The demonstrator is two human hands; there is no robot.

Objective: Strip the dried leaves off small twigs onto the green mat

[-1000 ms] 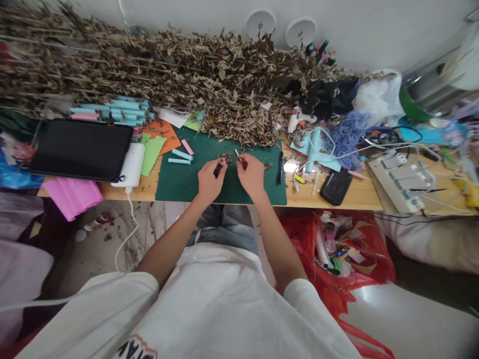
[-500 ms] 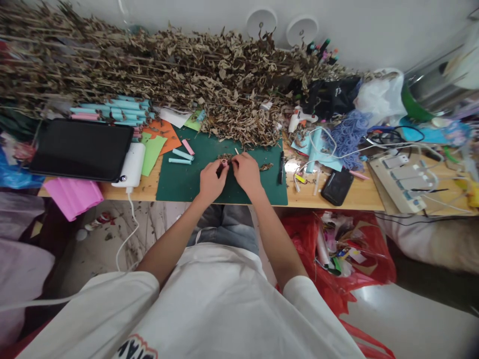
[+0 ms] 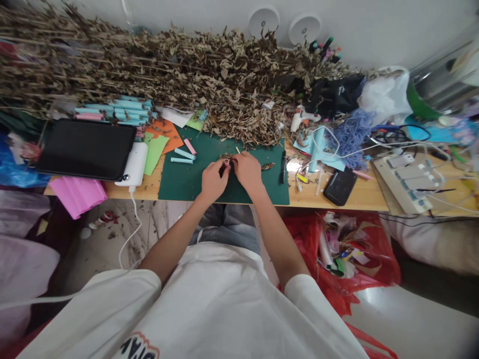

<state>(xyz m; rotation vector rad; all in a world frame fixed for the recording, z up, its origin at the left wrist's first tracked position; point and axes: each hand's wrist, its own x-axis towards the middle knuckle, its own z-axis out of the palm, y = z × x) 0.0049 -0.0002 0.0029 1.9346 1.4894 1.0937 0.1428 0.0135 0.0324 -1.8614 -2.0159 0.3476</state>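
Over the green cutting mat (image 3: 179, 184), my left hand (image 3: 213, 181) is closed round a small pink paper tube (image 3: 226, 162), whose open end faces up. My right hand (image 3: 247, 172) is just beside it, fingers pinched together near the tube's mouth. The tip of a thin pale stick (image 3: 237, 149) shows past the right fingers; most of it is hidden. Crumbled dry leaves (image 3: 225, 156) lie behind the hands. To the left on the mat are a loose pink tube (image 3: 189, 146) and two light blue tubes (image 3: 182, 160).
A heap of dried leafy stalks (image 3: 224, 75) covers the back. At left are stacked blue tubes (image 3: 129, 105), a black tablet (image 3: 88, 149) and a white power bank (image 3: 135, 164). At right lie a black pen (image 3: 283, 167), glue gun (image 3: 301, 117), phone (image 3: 340, 187) and power strip (image 3: 402, 179).
My right fingers have moved slightly left, closer to the pink tube's mouth. The left hand still holds the tube. The whole view has shifted a little.
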